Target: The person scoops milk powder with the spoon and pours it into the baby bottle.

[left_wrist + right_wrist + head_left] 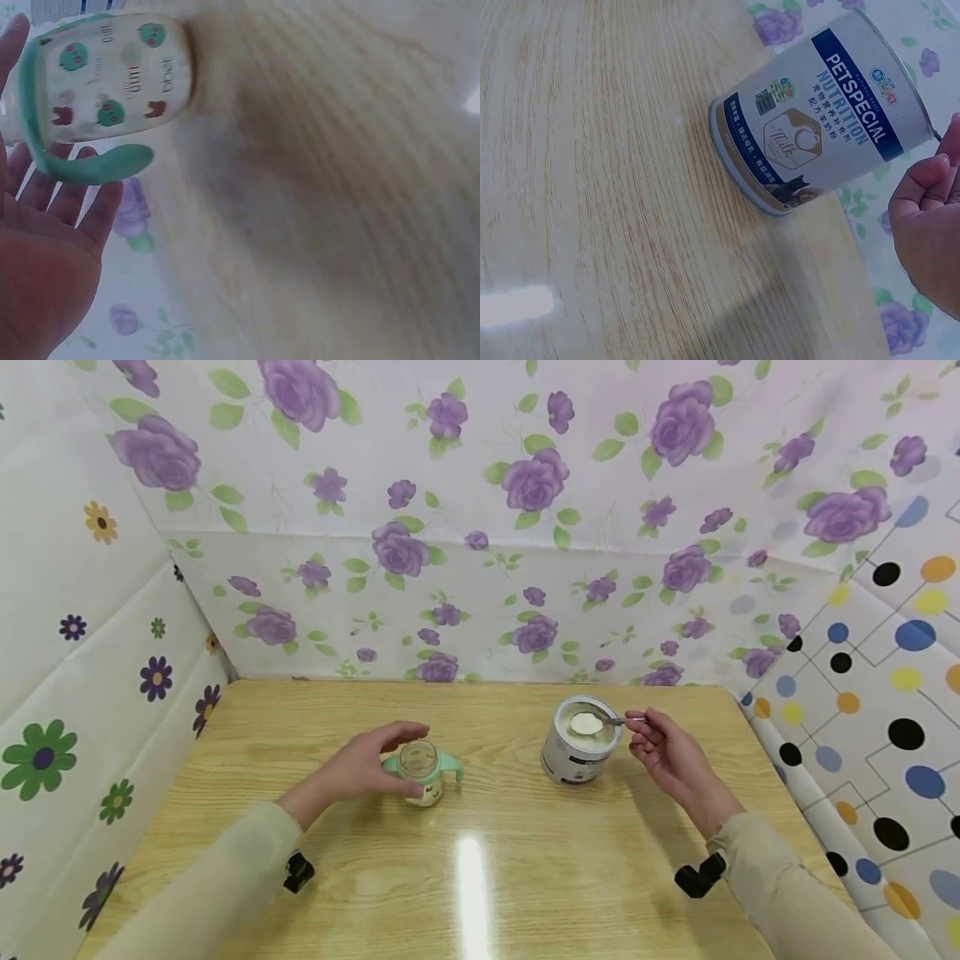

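Note:
A clear baby bottle (418,762) with mint-green handles stands upright on the table, left of the middle. My left hand (369,768) is around its left side, thumb in front and fingers behind, loosely extended. In the left wrist view the bottle (124,79) shows green and brown prints, and the fingers (70,184) lie relaxed near the green handle (97,166). My right hand (671,760) pinches the thin handle of a spoon (615,721). Pale powder (586,723) heaps the spoon's bowl, over the open milk powder can (570,760). In the right wrist view the spoon is mostly hidden.
The can (802,112) is a white tin with a dark blue band, upright at the right. The wooden table (495,860) ends at a purple-flowered cloth (480,593) behind. Patterned cloths hang on both sides. A black camera sits under each wrist.

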A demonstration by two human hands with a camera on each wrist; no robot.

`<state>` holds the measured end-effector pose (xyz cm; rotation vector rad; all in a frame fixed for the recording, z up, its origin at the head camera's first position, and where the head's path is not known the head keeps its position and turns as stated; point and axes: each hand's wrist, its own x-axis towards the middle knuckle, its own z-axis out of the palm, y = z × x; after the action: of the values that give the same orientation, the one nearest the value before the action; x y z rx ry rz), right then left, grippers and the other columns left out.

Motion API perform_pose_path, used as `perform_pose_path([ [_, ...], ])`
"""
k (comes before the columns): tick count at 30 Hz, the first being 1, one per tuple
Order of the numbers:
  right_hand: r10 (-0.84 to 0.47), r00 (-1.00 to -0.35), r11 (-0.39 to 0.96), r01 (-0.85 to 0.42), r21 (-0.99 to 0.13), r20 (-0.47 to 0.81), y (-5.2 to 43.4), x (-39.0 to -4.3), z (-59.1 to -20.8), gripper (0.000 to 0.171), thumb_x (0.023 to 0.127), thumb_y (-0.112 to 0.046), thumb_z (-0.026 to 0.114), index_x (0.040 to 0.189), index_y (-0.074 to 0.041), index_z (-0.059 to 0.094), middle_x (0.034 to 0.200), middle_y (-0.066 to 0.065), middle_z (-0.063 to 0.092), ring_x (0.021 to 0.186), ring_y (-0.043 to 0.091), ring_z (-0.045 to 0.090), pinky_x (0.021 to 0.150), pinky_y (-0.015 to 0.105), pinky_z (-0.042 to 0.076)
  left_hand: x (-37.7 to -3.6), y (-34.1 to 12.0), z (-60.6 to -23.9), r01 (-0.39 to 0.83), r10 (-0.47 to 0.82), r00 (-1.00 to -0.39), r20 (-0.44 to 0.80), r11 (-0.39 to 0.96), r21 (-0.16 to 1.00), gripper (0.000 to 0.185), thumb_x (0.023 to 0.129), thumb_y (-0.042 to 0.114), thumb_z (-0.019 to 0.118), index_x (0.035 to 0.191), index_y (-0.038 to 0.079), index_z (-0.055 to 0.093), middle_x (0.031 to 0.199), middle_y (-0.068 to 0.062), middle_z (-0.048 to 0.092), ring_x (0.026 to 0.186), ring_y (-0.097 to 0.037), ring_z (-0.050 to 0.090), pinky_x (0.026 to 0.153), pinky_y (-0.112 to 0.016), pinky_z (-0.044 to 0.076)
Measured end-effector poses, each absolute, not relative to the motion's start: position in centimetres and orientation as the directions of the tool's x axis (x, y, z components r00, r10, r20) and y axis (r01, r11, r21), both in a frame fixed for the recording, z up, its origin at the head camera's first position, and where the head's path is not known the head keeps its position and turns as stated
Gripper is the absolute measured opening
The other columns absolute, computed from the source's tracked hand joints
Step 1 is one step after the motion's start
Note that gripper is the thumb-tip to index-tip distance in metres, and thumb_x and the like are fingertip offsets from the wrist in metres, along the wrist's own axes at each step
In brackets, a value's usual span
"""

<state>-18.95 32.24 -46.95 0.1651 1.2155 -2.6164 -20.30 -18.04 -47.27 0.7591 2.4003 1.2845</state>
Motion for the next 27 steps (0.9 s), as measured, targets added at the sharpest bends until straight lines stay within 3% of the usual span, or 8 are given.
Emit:
perform_pose_path([
  [5, -0.192, -0.959, -0.639, 0.282, -0.716, -0.207, 32.1, -18.8, -46.7, 0.046, 0.119, -0.023, 0.039, 0.110, 0.000, 0.078, 0.094, 0.006, 0.081, 0.078, 0.013, 0.069, 0.076, 0.026, 0.055, -20.1, -18.1, -48.8, 0.257, 0.564, -0.825, -0.045, 0.445, 0.858, 0.082, 0.083, 0.035, 0.096, 0.153, 0.018, 0.057, 0.141, -0.005, 0.067, 0.131, -0.030, 0.063, 0.109, -0.053, 0.050],
  [8, -0.202, -0.962, -0.665, 0.274, -0.695, -0.186, 32.1, -18.8, -46.2, 0.047, 0.119, -0.023, 0.038, 0.111, 0.001, 0.078, 0.094, 0.008, 0.081, 0.078, 0.013, 0.069, 0.076, 0.026, 0.055, -20.1, -18.1, -49.3, 0.260, 0.560, -0.828, -0.030, 0.432, 0.864, 0.073, 0.084, 0.034, 0.095, 0.148, 0.023, 0.061, 0.135, -0.005, 0.070, 0.124, -0.028, 0.065, 0.102, -0.051, 0.052],
  [17, -0.220, -0.966, -0.727, 0.257, -0.637, -0.140, 29.9, -19.3, -42.4, 0.044, 0.118, -0.020, 0.042, 0.110, 0.005, 0.076, 0.093, 0.011, 0.081, 0.077, 0.018, 0.069, 0.075, 0.028, 0.051, -20.3, -18.1, -50.1, 0.257, 0.551, -0.835, -0.014, 0.411, 0.875, 0.071, 0.086, 0.033, 0.093, 0.149, 0.023, 0.061, 0.137, -0.007, 0.069, 0.124, -0.030, 0.064, 0.103, -0.052, 0.051],
  [27, -0.303, -0.941, -0.641, 0.320, -0.697, -0.153, 21.0, -20.5, -38.8, 0.044, 0.118, -0.023, 0.044, 0.105, 0.000, 0.080, 0.087, 0.007, 0.080, 0.071, 0.012, 0.069, 0.071, 0.025, 0.053, -20.3, -18.1, -50.6, 0.253, 0.536, -0.844, -0.019, 0.430, 0.867, 0.073, 0.086, 0.035, 0.093, 0.150, 0.024, 0.061, 0.136, -0.004, 0.069, 0.123, -0.026, 0.065, 0.102, -0.051, 0.051],
])
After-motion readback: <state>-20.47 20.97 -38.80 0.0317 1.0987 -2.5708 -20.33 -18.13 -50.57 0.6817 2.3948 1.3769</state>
